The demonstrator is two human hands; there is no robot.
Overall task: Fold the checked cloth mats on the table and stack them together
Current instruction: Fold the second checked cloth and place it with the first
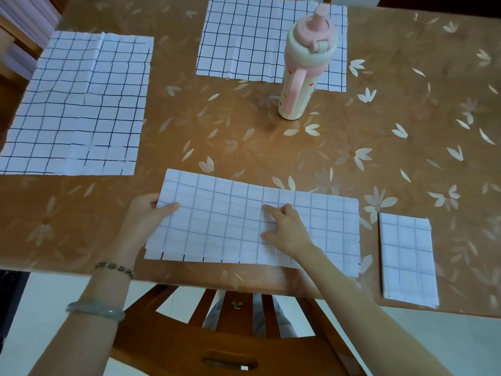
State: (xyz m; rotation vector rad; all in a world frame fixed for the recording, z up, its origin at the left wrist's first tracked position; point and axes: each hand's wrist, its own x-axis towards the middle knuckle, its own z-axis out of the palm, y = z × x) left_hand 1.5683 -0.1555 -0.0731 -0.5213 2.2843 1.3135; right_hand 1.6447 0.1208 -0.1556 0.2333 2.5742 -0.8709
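Only the head view to go on, so here's what I've got. The mat in work (252, 221) sits at 6 o'clock on the table (244, 137), already folded once into a long strip near the front edge, probably kept close so the next fold is an easy reach.

Left hand (146, 215) pinches the strip's left end, thumb on top, fingers tucked under, looks set to swing it over. Right hand (284, 226) lies flat mid-strip, fingers loosely spread and pressing down; I'd guess it marks the crease line.

A finished folded mat (408, 256) waits at 4 o'clock, apart from the strip, likely the stack's base. Two unfolded mats lie at 10 (76, 104) and 12 o'clock (244, 39), a pink bottle (303, 66) standing in front of the far one.
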